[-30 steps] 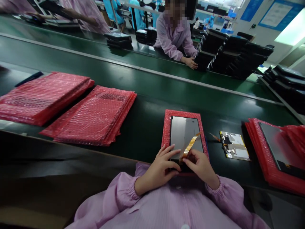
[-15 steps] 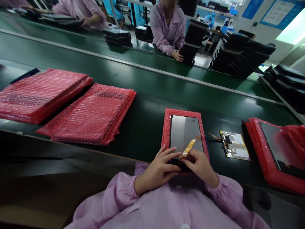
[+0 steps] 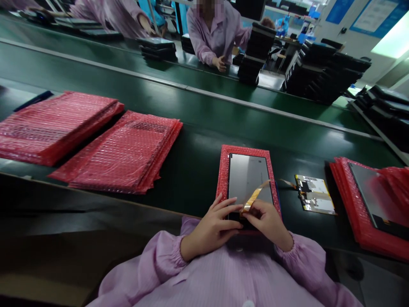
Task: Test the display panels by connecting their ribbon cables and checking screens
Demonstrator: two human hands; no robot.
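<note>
A grey display panel (image 3: 247, 172) lies on a red bubble-wrap sheet (image 3: 223, 170) at the table edge before me. An orange flex cable (image 3: 254, 197) rises from its near end. My right hand (image 3: 266, 219) pinches the cable's lower part between thumb and fingers. My left hand (image 3: 217, 224) rests over the panel's near left corner, fingers spread, with its fingertips beside the cable's base. To the right of the panel, a battery-like part with white cells (image 3: 319, 196) lies on the table.
Two stacks of red bubble wrap (image 3: 57, 128), (image 3: 128, 149) lie left. Another red stack (image 3: 348, 204) bears a panel (image 3: 377, 192) at right. Across the green belt (image 3: 204, 106), people stand by black device stacks (image 3: 257, 53).
My hands and the cable have hardly moved. Across the belt, a person has shifted left, one hand now away from the black stack; the person at far left has moved an arm.
</note>
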